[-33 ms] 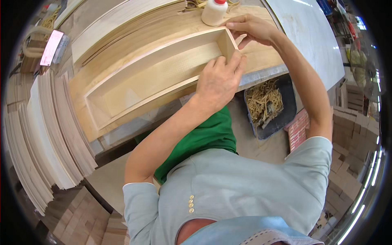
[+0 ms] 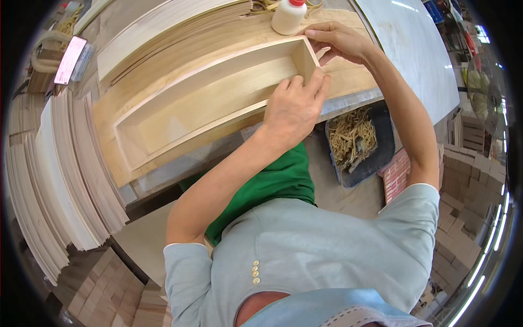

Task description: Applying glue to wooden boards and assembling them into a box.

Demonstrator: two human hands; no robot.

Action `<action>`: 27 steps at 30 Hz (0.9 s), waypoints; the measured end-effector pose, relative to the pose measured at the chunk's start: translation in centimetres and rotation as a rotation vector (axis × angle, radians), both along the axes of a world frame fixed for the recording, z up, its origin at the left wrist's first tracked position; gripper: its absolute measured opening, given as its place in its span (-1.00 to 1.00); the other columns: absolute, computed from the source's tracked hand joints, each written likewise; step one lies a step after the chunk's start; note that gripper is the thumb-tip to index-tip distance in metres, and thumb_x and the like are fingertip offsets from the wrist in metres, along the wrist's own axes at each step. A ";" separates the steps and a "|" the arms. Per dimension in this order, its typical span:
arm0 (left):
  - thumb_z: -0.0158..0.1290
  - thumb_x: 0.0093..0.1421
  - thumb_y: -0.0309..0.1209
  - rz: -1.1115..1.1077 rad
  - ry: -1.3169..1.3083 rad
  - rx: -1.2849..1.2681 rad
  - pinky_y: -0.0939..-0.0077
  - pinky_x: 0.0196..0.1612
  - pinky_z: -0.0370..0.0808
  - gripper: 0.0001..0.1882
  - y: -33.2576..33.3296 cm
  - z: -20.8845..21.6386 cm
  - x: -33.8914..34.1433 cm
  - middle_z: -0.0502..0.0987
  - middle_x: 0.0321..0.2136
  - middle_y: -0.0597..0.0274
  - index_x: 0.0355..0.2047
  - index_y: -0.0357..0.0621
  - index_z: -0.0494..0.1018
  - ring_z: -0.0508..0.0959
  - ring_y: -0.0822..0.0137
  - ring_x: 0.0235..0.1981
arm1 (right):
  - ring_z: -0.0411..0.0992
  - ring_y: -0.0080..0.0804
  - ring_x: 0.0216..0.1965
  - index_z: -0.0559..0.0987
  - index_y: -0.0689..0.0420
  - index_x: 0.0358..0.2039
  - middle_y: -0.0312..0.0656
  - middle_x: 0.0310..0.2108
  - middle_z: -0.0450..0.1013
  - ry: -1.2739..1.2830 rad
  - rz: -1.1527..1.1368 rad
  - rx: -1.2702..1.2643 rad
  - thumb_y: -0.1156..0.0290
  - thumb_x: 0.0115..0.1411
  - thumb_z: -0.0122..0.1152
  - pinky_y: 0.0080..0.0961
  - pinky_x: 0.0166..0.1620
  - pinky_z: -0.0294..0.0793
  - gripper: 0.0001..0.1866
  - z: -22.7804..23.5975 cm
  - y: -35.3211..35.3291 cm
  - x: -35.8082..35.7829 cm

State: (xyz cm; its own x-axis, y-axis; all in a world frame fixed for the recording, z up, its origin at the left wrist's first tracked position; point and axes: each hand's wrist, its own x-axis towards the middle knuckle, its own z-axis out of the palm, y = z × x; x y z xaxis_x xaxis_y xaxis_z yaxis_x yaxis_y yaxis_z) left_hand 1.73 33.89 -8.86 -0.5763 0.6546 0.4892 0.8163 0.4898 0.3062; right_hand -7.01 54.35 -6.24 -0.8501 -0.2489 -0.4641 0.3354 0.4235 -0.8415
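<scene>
A long, shallow wooden box point(image 2: 196, 98) with pale thin walls lies on a light wooden board point(image 2: 348, 76) on the bench. Its right end is between my two hands. My left hand point(image 2: 294, 106) is closed over the near right corner, with its thumb and fingers gripping the front wall and end. At the far right corner, my right hand point(image 2: 346, 43) holds the end wall, its thumb and forefinger at the top edge. Some of its fingertips are hidden behind that wall. A white bottle with a red cap point(image 2: 287, 17) stands just beyond the corner.
Stacked thin wooden strips point(image 2: 180, 34) lie behind the box. More upright panels point(image 2: 73, 169) stand at the left, near a phone point(image 2: 71, 60). Below the bench edge is a dark blue bin point(image 2: 381, 155) holding shavings. A pale smooth tabletop point(image 2: 414, 54) adjoins at the right.
</scene>
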 end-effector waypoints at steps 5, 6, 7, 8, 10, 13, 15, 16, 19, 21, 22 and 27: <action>0.03 -0.07 -0.49 -0.002 0.016 0.063 0.31 -0.09 0.41 -0.56 -2.3 0.0 0.0 0.43 -0.09 0.10 -0.09 -0.19 0.44 0.47 0.16 -0.14 | 0.44 -0.53 -0.33 0.52 0.23 -0.07 -0.26 -0.35 0.46 0.039 -0.102 -0.027 0.07 0.26 0.05 -0.50 -0.27 0.58 -0.53 -0.7 -1.4 0.1; 0.05 -0.05 -0.49 -0.005 0.037 0.081 0.27 -0.03 0.39 -0.57 -3.6 0.1 0.1 0.44 -0.07 0.08 -0.09 -0.19 0.45 0.46 0.13 -0.09 | 0.44 -0.55 -0.32 0.53 0.21 -0.08 -0.28 -0.34 0.47 0.041 -0.090 0.011 0.06 0.26 0.05 -0.53 -0.24 0.54 -0.55 -0.8 -1.4 0.0; 0.08 -0.03 -0.49 0.046 0.011 0.063 0.23 0.02 0.36 -0.58 -5.3 0.8 0.4 0.44 -0.06 0.06 -0.08 -0.18 0.45 0.43 0.10 -0.03 | 0.44 -0.58 -0.31 0.54 0.18 -0.10 -0.29 -0.33 0.49 0.041 -0.077 0.045 0.06 0.26 0.05 -0.56 -0.22 0.51 -0.56 -1.1 -1.5 0.0; 0.10 0.00 -0.49 0.099 -0.014 0.043 0.19 0.08 0.33 -0.60 -7.6 1.7 0.7 0.44 -0.04 0.04 -0.08 -0.18 0.46 0.40 0.07 0.03 | 0.44 -0.58 -0.31 0.54 0.18 -0.10 -0.29 -0.33 0.49 0.044 -0.072 0.040 0.06 0.26 0.05 -0.56 -0.22 0.51 -0.56 -1.2 -1.8 0.0; 0.11 0.07 -0.50 0.247 0.016 0.055 0.19 0.13 0.28 -0.61 -12.7 2.8 1.2 0.42 0.00 0.00 -0.04 -0.19 0.45 0.37 0.04 0.08 | 0.43 -0.59 -0.32 0.55 0.17 -0.13 -0.30 -0.32 0.50 0.067 -0.137 0.027 0.06 0.26 0.04 -0.55 -0.21 0.49 -0.58 -1.5 -2.2 0.1; 0.03 0.18 -0.50 0.602 -0.044 0.134 0.26 0.19 0.21 -0.61 -19.1 3.0 1.8 0.40 0.03 0.00 0.05 -0.21 0.39 0.35 0.08 0.11 | 0.43 -0.60 -0.31 0.53 0.19 -0.09 -0.29 -0.31 0.50 0.054 -0.233 -0.035 0.08 0.29 0.01 -0.56 -0.20 0.48 -0.58 -2.6 -0.3 0.7; 0.00 0.23 -0.45 0.781 -0.126 0.249 0.30 0.19 0.21 -0.62 -23.7 2.2 2.5 0.39 0.05 0.04 0.07 -0.22 0.38 0.34 0.13 0.12 | 0.44 -0.60 -0.28 0.52 0.19 -0.07 -0.29 -0.29 0.51 0.064 -0.220 -0.098 0.10 0.30 -0.01 -0.57 -0.18 0.48 -0.58 -2.9 -0.5 0.9; -0.01 0.24 -0.42 0.851 -0.183 0.326 0.31 0.19 0.21 -0.62 -25.5 1.4 2.8 0.39 0.05 0.07 0.06 -0.21 0.39 0.35 0.16 0.11 | 0.44 -0.59 -0.25 0.51 0.19 -0.04 -0.29 -0.26 0.51 0.073 -0.211 -0.151 0.11 0.31 -0.04 -0.58 -0.16 0.48 -0.58 -3.0 -0.6 0.9; -0.10 0.32 -0.39 0.726 -0.629 0.792 0.36 0.19 0.22 -0.59 -27.4 -0.7 3.3 0.37 0.09 0.06 0.12 -0.32 0.29 0.35 0.26 0.12 | 0.44 -0.57 -0.17 0.46 0.18 0.03 -0.27 -0.18 0.50 0.121 -0.250 -0.191 0.12 0.33 -0.07 -0.59 -0.12 0.47 -0.56 -3.4 -0.6 2.6; -0.10 0.32 -0.37 0.695 -0.675 0.883 0.36 0.20 0.22 -0.58 -27.7 -1.5 3.3 0.35 0.10 0.07 0.13 -0.34 0.28 0.36 0.28 0.10 | 0.43 -0.57 -0.14 0.45 0.18 0.06 -0.26 -0.13 0.48 0.135 -0.258 -0.199 0.11 0.33 -0.07 -0.57 -0.12 0.47 -0.55 -3.5 -0.8 3.9; -0.10 0.32 -0.36 0.672 -0.712 0.981 0.36 0.20 0.22 -0.57 -27.7 -1.8 3.2 0.33 0.11 0.07 0.13 -0.35 0.27 0.36 0.29 0.09 | 0.42 -0.56 -0.12 0.43 0.17 0.08 -0.25 -0.09 0.46 0.153 -0.251 -0.207 0.10 0.32 -0.06 -0.56 -0.11 0.47 -0.53 -3.5 -0.8 4.3; -0.15 0.34 -0.36 0.558 -0.736 1.071 0.34 0.22 0.21 -0.54 -29.0 -3.0 3.8 0.31 0.14 0.04 0.18 -0.35 0.20 0.33 0.25 0.14 | 0.41 -0.46 -0.07 0.40 0.20 0.11 -0.16 -0.04 0.43 0.178 -0.255 -0.166 0.08 0.29 -0.02 -0.51 -0.07 0.46 -0.48 -3.4 -1.5 6.3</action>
State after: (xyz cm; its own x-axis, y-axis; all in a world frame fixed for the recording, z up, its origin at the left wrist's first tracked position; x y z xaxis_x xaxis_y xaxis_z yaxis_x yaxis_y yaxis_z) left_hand 5.54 4.89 -11.89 -0.9697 -0.2323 0.0749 0.0882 -0.0472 0.9950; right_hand -0.68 52.80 -9.65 -0.9586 -0.0776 -0.2740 0.2547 0.1970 -0.9467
